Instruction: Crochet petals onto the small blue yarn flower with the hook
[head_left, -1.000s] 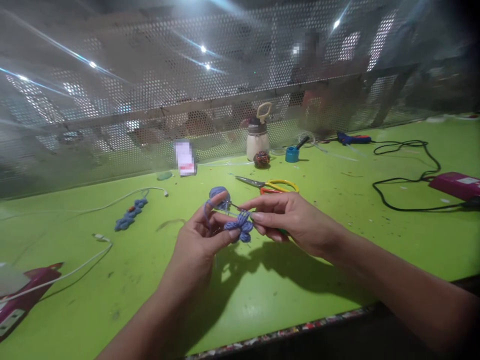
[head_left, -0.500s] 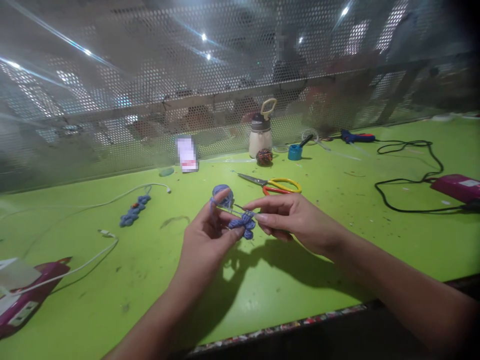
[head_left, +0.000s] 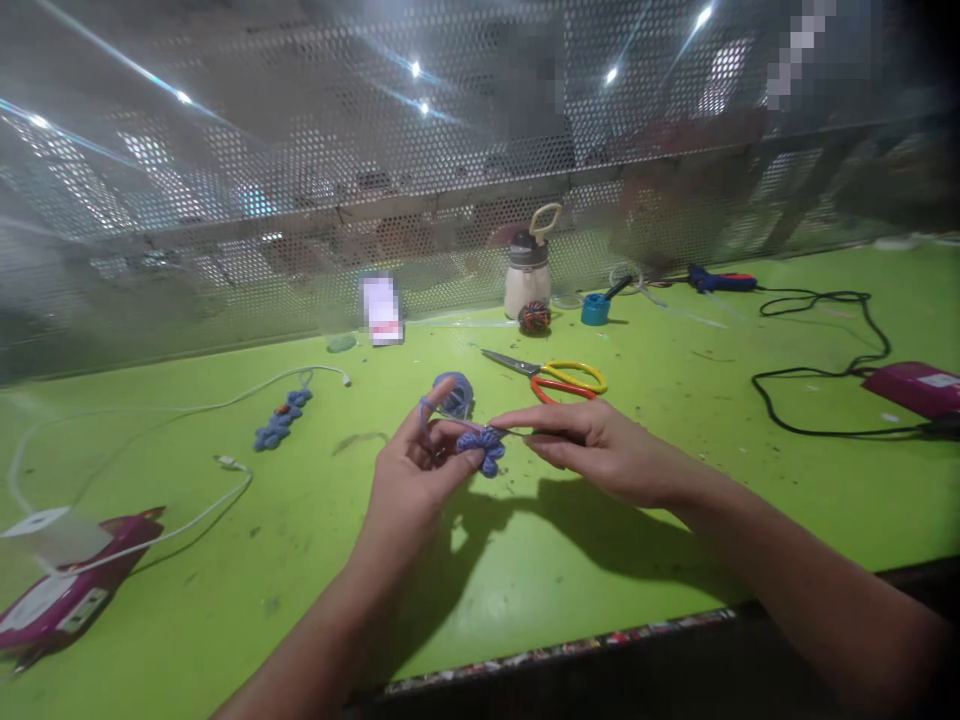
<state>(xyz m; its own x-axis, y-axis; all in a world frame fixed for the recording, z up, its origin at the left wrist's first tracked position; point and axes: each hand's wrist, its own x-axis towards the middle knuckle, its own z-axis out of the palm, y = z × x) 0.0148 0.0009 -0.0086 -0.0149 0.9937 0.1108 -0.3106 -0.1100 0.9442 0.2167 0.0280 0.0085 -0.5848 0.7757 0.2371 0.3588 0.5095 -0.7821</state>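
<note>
Between thumb and fingers, my left hand (head_left: 424, 470) pinches a small blue-violet crocheted flower (head_left: 484, 452). Yarn of the same colour loops round its raised index finger, and the yarn ball (head_left: 454, 396) lies just behind on the table. My right hand (head_left: 600, 450) is closed on a thin crochet hook (head_left: 514, 432), whose tip is at the flower's upper edge; its handle is mostly hidden in the fingers. Scissors (head_left: 551, 375) with yellow and red handles lie beyond my right hand. A finished-looking strip of blue crocheted flowers (head_left: 282, 420) rests to the left.
Along the back stand a bottle (head_left: 527, 280), a multicoloured yarn ball (head_left: 535, 318), a blue pot (head_left: 595, 309) and a pixelated card (head_left: 382, 311), before a perforated screen (head_left: 300, 200). A glue gun (head_left: 720, 281) and power strips (head_left: 915, 388) with cords lie on the green table (head_left: 300, 570).
My right hand has drawn the hook back slightly to the right, so more of its shaft shows. The flower has turned a little in my left hand. The view has shifted slightly.
</note>
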